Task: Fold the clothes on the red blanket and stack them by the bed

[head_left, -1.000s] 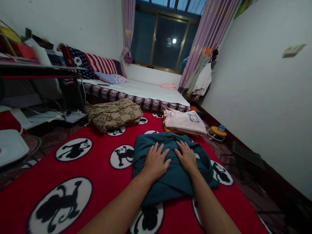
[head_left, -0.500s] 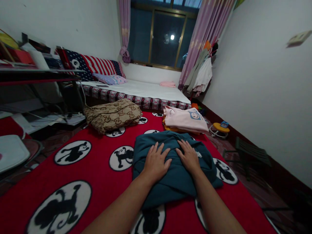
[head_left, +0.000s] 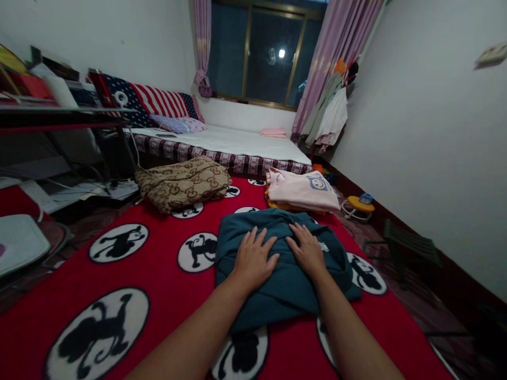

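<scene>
A dark teal garment (head_left: 285, 295), folded into a bundle, lies on the red blanket (head_left: 166, 301) in front of me. Resting flat on its left part is my left hand (head_left: 253, 258), fingers spread. My right hand (head_left: 307, 250) lies on the right part of the same garment, palm down and fingers stretched out. A small pale print (head_left: 324, 246) shows on the cloth right of my right hand. Beyond the bundle, to the right, a pale pink folded shirt (head_left: 297, 190) with a blue face print sits on a mustard-yellow cloth (head_left: 277, 206).
A folded brown patterned cloth (head_left: 186, 184) lies at the blanket's far left. Behind stands a bed (head_left: 237, 140) with a pillow (head_left: 178, 124). A cluttered desk (head_left: 63, 113) is at left; a yellow stool (head_left: 358, 205) and a dark folding stool (head_left: 412, 243) stand at right.
Both hands stay on the teal garment in nearly the same places. The view has shifted very slightly, so the scene sits a little higher.
</scene>
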Available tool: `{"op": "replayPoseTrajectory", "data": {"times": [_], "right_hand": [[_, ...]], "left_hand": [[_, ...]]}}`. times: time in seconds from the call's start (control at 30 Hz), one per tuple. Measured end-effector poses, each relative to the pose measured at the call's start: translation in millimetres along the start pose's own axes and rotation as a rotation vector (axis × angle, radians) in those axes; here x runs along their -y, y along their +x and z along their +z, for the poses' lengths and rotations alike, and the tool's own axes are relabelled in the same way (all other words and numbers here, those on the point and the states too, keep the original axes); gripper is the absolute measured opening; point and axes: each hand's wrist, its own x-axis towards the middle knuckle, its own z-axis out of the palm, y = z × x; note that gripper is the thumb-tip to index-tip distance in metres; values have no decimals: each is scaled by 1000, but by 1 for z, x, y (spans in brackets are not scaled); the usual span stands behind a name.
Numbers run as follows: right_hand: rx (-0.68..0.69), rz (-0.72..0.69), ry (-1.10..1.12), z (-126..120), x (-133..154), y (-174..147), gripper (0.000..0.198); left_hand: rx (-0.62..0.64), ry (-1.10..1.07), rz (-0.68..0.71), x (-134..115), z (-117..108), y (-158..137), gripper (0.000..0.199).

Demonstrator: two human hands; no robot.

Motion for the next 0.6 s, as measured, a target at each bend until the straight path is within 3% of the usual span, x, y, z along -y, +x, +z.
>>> {"op": "replayPoseTrajectory", "data": {"times": [0.4, 0.53, 0.6], "right_hand": [[-27, -3, 60, -1, 0, 1, 47], [-91, -47, 118, 2, -4, 0, 44], [-124, -71, 153, 3, -6, 0, 43]], "left_hand": [[29, -7, -1, -1, -3, -1, 49], [63, -91, 4, 6, -15, 6, 40], [18, -118, -6, 15, -26, 16, 34]]}}
